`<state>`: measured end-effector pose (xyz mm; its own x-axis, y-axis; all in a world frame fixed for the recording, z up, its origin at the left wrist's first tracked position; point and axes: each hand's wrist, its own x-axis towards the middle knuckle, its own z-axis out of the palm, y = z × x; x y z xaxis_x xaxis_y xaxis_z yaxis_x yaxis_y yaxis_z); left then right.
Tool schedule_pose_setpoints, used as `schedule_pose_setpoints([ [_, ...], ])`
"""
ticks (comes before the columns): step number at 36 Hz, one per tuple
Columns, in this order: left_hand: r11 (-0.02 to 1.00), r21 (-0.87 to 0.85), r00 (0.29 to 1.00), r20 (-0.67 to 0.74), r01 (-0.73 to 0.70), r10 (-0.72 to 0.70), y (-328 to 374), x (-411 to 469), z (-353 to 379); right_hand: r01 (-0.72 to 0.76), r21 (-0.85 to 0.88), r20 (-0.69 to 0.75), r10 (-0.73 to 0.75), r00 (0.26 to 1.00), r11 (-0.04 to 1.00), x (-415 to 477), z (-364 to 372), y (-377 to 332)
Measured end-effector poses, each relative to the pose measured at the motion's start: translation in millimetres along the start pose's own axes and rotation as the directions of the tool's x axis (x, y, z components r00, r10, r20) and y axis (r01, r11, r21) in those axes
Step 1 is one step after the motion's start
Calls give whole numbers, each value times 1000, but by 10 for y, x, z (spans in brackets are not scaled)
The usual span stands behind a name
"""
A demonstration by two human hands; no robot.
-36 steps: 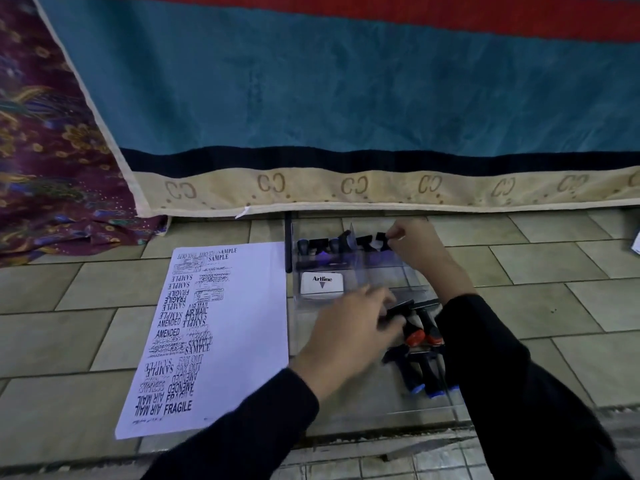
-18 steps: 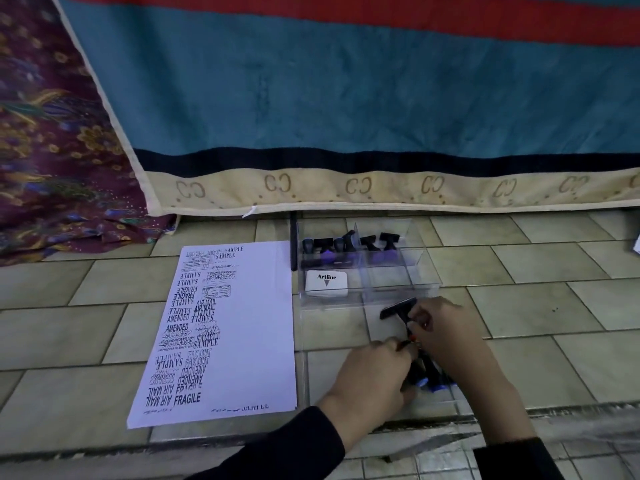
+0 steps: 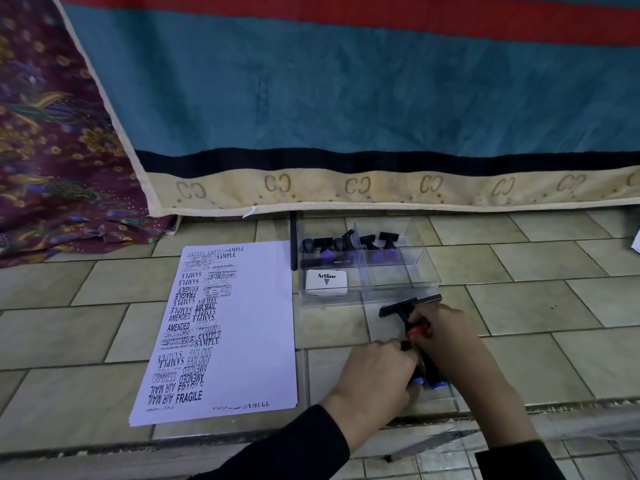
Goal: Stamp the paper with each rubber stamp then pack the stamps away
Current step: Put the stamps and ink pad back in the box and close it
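Observation:
A white paper covered with black stamp prints lies on the tiled floor at left. Right of it stands a clear plastic box holding several black stamps with purple bases and a white Artline ink pad. In front of the box, my right hand grips a black T-shaped stamp with a red collar. My left hand is closed over more stamps with blue ends, which lie on the clear lid.
A teal, red and cream blanket hangs down right behind the box. A purple patterned cloth lies at far left. A floor step edge runs just under my wrists.
My right hand came back from the box's far compartment to the lid and took up the red-collared stamp. My left hand slid down and right onto the blue-ended stamps.

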<state>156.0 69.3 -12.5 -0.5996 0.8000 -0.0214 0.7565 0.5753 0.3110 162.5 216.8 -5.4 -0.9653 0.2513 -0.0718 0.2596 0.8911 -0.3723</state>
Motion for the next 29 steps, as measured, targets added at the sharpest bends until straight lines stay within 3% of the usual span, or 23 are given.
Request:
schedule_pose_setpoints([
  [9, 993, -114, 999, -23, -30, 27, -179, -210, -189, 88, 181, -70, -76, 995, 980, -41, -246, -120],
  [17, 972, -236, 959, -275, 8, -75, -491, 41, -578, 153, 379, -232, -67, 970, 913, 199, -623, -203],
  [22, 968, -240, 925, -349, 67, -151, -660, 519, -646, 149, 328, -326, -36, 945, 933, 625, -681, -122],
  [29, 979, -127, 948, -260, 158, -187, -691, 997, -479, 113, 137, -243, -77, 967, 984, 1211, -499, -82],
])
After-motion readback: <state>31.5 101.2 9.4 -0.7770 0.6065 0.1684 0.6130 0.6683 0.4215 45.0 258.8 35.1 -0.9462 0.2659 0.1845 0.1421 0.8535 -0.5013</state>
